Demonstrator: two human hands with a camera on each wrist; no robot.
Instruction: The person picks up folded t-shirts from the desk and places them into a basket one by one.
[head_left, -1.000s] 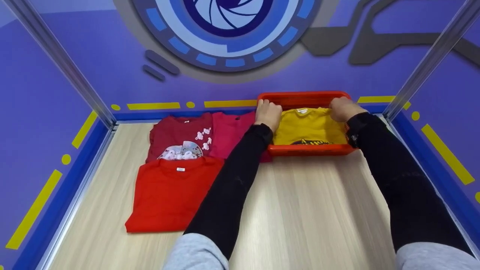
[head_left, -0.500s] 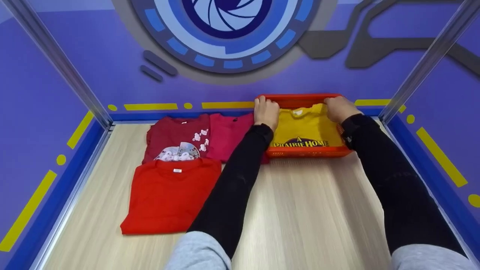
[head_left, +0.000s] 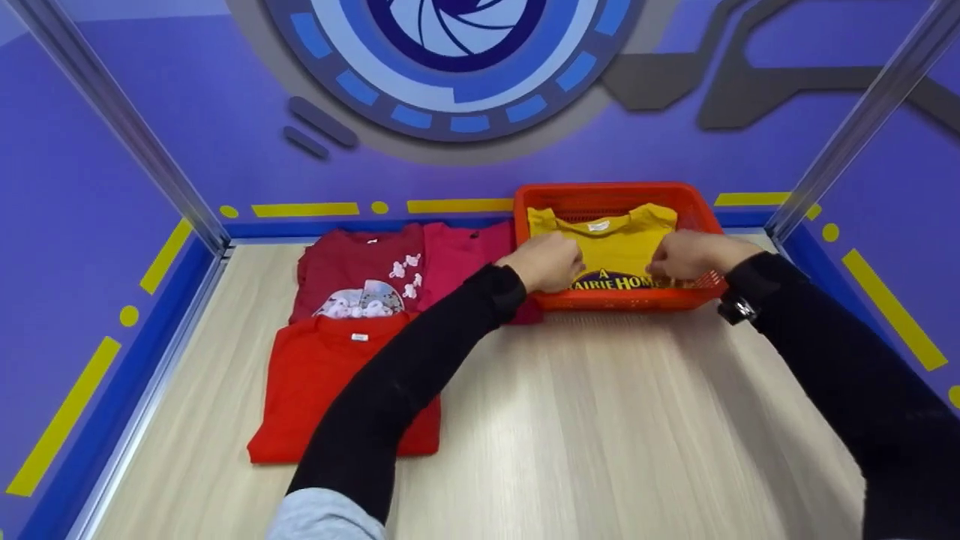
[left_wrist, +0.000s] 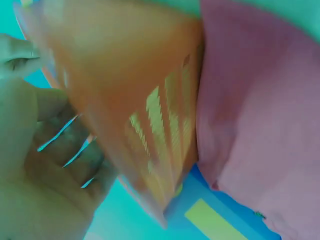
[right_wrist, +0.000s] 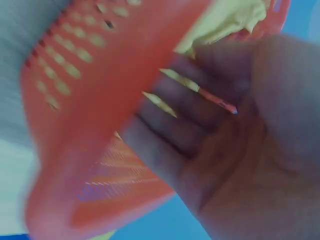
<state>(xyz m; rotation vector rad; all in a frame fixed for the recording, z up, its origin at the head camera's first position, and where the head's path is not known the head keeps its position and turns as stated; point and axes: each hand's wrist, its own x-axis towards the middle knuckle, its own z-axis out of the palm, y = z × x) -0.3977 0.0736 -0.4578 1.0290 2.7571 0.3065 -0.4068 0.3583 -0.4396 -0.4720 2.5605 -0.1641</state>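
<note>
Left hand (head_left: 546, 262), right hand (head_left: 688, 255) relaxed, released; over yellow shirt (head_left: 611, 251); contact unclear.

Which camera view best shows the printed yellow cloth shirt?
The head view: the printed yellow cloth shirt lies in the red rectangular plastic basket, its collar and most print visible. Right wrist shows just blurred yellow patches; left wrist, only yellowish strips through the basket's slots.

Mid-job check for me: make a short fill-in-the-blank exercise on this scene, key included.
The yellow shirt lies inside the red ____.
Of the two, the one nearer the pink shirt is the person's ____ hand.
Besides the yellow one, the shirts in view number ____.

Missing words: basket; left; three.
</note>
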